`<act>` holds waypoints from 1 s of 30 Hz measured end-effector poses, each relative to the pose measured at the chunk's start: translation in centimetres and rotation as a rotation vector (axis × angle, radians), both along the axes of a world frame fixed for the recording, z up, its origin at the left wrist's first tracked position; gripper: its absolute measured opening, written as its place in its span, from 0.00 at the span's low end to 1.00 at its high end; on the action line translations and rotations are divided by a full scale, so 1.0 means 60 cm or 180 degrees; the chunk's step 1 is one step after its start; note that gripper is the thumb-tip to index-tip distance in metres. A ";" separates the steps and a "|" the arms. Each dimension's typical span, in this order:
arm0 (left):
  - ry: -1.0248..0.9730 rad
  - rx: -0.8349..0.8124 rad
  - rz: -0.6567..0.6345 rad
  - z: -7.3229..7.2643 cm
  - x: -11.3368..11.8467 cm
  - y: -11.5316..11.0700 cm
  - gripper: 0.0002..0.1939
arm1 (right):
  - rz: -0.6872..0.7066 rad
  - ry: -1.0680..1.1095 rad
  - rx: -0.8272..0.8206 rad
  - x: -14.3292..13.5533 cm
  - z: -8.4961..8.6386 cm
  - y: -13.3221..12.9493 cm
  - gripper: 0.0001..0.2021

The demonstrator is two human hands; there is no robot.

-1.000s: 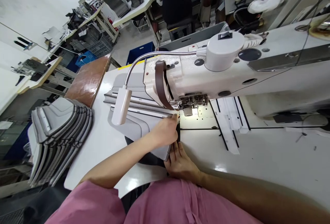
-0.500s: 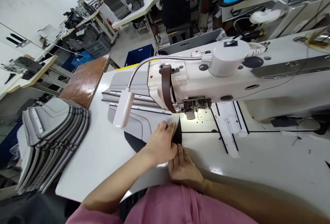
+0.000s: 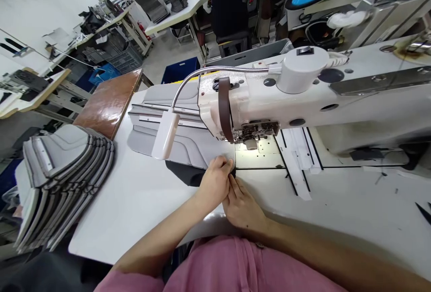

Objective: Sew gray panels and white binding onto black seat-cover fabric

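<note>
A grey padded fabric panel (image 3: 175, 141) with stitched curves and white strips lies on the table left of the sewing machine (image 3: 259, 99). Black fabric (image 3: 186, 173) shows beneath its near edge. My left hand (image 3: 217, 177) pinches the panel's near right corner, fingers closed over the edge. Close beside it, my right hand (image 3: 240, 204) has its fingers pressed together on the black fabric at that corner. The two hands touch. The machine's presser foot (image 3: 251, 144) is just beyond the corner, to the right, and the panel looks clear of it.
A stack of grey padded panels (image 3: 63, 166) stands at the left. A lamp head (image 3: 165, 134) on a bent metal neck hangs over the panel. White strips with black edges (image 3: 299, 157) lie right of the needle area. Scissor-like black points (image 3: 424, 213) show far right. Another person (image 3: 225, 0) is behind.
The panel's corner has been drawn round and laid flatter, with less black fabric showing at its right edge. Both hands have shifted slightly and closed tighter together at the corner.
</note>
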State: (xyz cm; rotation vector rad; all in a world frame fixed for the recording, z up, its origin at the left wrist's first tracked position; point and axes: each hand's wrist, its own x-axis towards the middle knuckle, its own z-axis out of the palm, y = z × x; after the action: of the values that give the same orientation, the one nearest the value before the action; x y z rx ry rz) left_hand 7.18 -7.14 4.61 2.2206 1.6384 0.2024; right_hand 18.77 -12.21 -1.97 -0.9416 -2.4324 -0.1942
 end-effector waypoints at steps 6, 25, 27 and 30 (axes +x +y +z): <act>0.0100 0.0193 -0.0196 -0.008 -0.009 0.032 0.16 | -0.0105 -0.0140 -0.0199 0.001 0.007 0.026 0.16; 0.0691 0.0384 -0.0425 -0.019 -0.034 0.121 0.15 | -0.0336 -0.0061 -0.0424 0.005 -0.006 0.064 0.22; 0.0894 0.0296 -0.0296 -0.021 -0.033 0.132 0.13 | -0.0326 -0.0087 -0.0511 0.006 -0.007 0.064 0.22; 0.0937 0.0234 -0.0178 -0.017 -0.031 0.142 0.14 | -0.0313 -0.0124 -0.0565 0.006 -0.007 0.063 0.23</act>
State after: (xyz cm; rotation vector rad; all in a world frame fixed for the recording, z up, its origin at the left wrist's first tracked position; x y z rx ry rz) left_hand 5.31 1.39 3.59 2.4427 1.7359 -0.0857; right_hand 19.10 -8.42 -2.38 -1.1459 -2.4720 -0.0313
